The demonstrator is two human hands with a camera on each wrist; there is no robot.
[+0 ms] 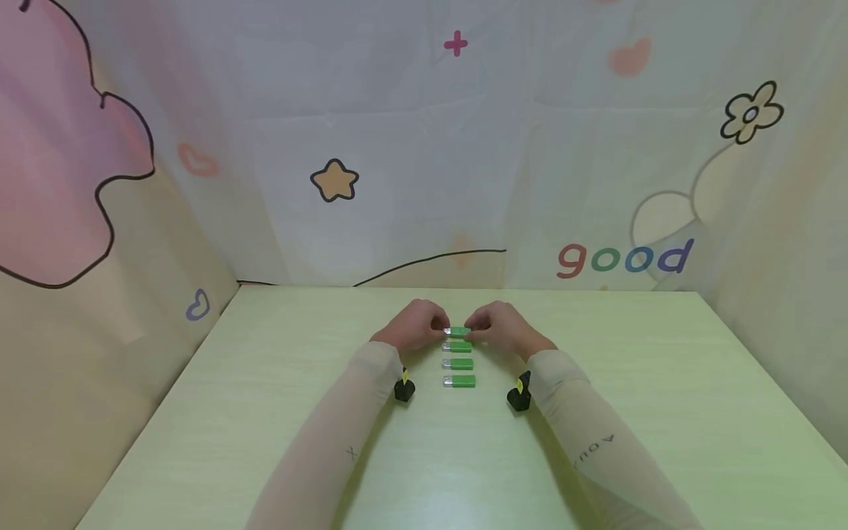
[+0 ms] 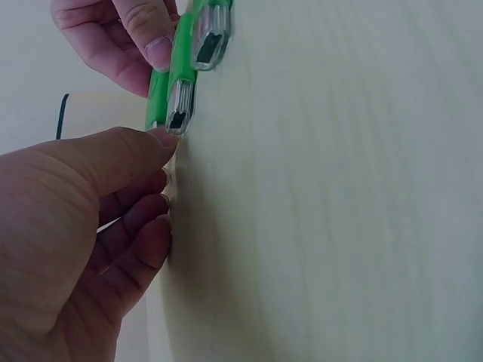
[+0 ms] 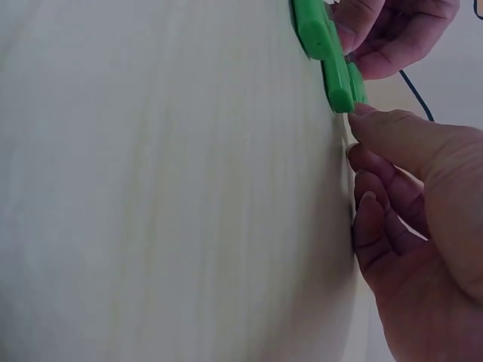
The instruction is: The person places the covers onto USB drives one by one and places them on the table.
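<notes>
Four-sided green USB sticks with clear caps lie crosswise in a column on the table, caps to the left. At the far end of the column, my left hand [image 1: 416, 324] pinches the capped end of the farthest USB stick [image 1: 458, 332]. Its green end is between the thumb and fingers of my right hand [image 1: 505, 328]. Nearer to me lie a second USB stick [image 1: 458, 347], a third [image 1: 458, 364] and the nearest one [image 1: 460, 381]. In both wrist views, the nearer sticks partly hide the held one.
The pale wood-grain table [image 1: 265, 412] ends at a printed cloth backdrop [image 1: 411, 132] behind the hands. Cloth also hangs along both sides. A black wrist mount [image 1: 404, 389] sits under the left cuff, and another black mount [image 1: 520, 395] under the right.
</notes>
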